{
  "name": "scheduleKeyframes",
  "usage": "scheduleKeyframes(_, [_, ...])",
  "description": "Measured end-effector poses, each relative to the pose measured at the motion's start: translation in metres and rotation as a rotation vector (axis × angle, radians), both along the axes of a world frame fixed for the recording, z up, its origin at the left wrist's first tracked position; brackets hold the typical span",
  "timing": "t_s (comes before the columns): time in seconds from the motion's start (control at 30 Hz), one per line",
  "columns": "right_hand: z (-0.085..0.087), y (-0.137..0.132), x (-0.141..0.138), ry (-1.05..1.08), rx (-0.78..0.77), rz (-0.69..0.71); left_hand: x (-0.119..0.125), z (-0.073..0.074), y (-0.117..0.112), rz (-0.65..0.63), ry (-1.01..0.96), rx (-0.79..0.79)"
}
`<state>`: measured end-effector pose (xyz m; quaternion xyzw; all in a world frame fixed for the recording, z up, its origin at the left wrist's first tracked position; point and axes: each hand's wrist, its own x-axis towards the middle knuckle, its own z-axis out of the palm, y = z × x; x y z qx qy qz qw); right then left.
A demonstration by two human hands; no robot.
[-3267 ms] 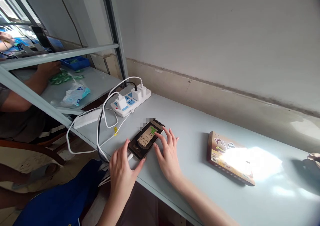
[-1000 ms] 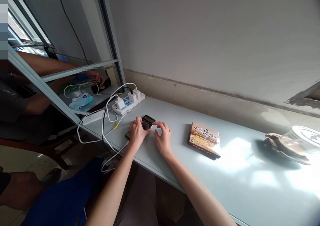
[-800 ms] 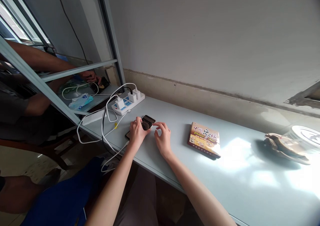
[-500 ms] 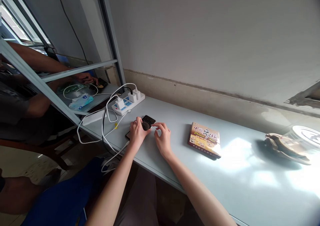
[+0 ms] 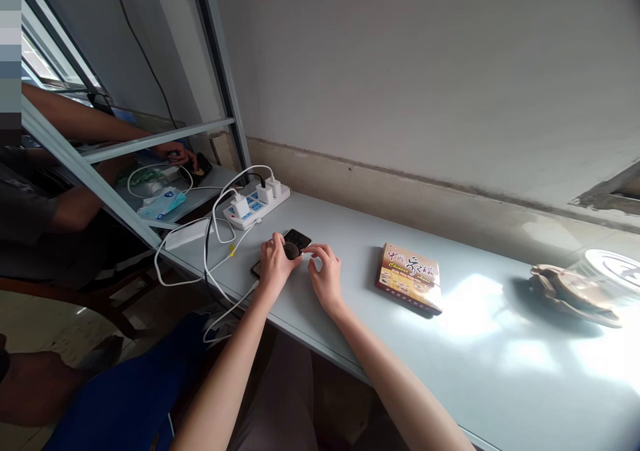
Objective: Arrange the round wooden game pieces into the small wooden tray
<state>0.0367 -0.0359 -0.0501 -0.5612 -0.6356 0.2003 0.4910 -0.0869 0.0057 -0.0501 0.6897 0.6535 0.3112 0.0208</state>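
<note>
A dark phone point(image 5: 295, 241) lies flat on the pale table point(image 5: 480, 351), with a white cable running from its near end. My left hand point(image 5: 274, 264) rests over the phone's near half, fingers curled on the screen. My right hand point(image 5: 325, 276) sits just right of the phone, fingers bent, index tip touching the phone's right edge. Neither hand lifts it.
A white power strip point(image 5: 255, 206) with plugged chargers and looping white cables point(image 5: 210, 238) lies left of the phone. A brown boxed game point(image 5: 410, 276) sits to the right, a lidded dish point(image 5: 575, 288) far right. Another person's hand point(image 5: 173, 151) handles a phone at the neighbouring table.
Since 3.3 s ago the view has pulled back and my left hand has moved onto the phone. Over the last second my hands barely move; the other person's hand shifts slightly.
</note>
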Motion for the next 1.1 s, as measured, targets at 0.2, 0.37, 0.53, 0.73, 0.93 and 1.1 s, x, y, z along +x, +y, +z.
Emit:
scheduleKeyframes(0.2, [0.0001, -0.0001, -0.0003, 0.004, 0.000, 0.006, -0.0003, 0.0003, -0.0002, -0.005, -0.010, -0.005])
scheduleKeyframes(0.37, [0.0007, -0.0002, -0.0004, 0.001, 0.004, 0.015, -0.0005, 0.0006, -0.0002, -0.002, -0.006, -0.020])
scheduleKeyframes(0.53, [0.0011, -0.0008, -0.0004, -0.005, -0.002, 0.014, -0.0006, 0.0008, -0.0002, -0.005, -0.010, -0.017])
scheduleKeyframes(0.73, [0.0004, -0.0002, 0.0005, -0.004, 0.004, 0.012, -0.0008, -0.0007, 0.0002, -0.011, -0.018, -0.008])
scheduleKeyframes(0.93, [0.0006, 0.0000, 0.0008, 0.007, -0.003, 0.017, -0.0012, -0.0032, 0.0017, -0.013, -0.016, 0.009])
scheduleKeyframes(1.1, [0.0008, 0.0000, 0.0004, 0.004, -0.003, 0.022, -0.0016, -0.0032, 0.0014, -0.013, 0.002, 0.006])
